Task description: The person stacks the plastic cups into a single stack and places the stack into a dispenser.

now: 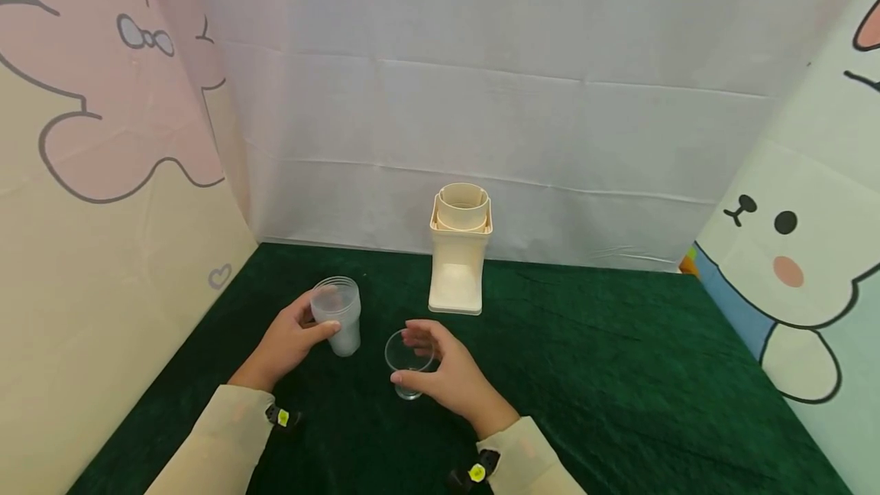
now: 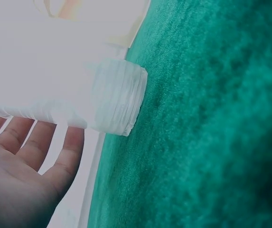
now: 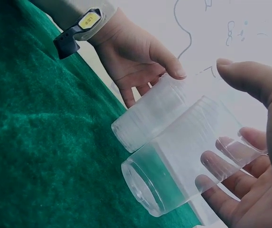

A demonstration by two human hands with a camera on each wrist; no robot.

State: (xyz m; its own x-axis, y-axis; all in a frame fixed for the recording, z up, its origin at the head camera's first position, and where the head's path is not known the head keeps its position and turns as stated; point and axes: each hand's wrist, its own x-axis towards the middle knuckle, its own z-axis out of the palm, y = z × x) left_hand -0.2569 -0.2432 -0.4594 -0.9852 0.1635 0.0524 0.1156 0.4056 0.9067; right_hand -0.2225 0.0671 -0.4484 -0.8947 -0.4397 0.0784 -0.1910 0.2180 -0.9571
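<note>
A stack of clear plastic cups point(image 1: 346, 319) stands upright on the left, its nested rims at the top. My left hand point(image 1: 289, 338) grips the stack, with the thumb across its near side and the fingers around the far side. To its right is a single clear cup point(image 3: 173, 161), upright and close over the green cloth. My right hand point(image 1: 447, 373) is spread around this cup. Its fingers point(image 3: 230, 185) lie along one side, while the thumb point(image 3: 249, 78) stands apart from the wall in the right wrist view.
A cream plastic holder point(image 1: 457, 273) with a round, tube-like top stands at the back middle. Green cloth point(image 1: 605, 357) covers the table. A white curtain point(image 1: 516, 98) hangs behind, and cartoon-printed sheets point(image 1: 117, 250) flank both sides.
</note>
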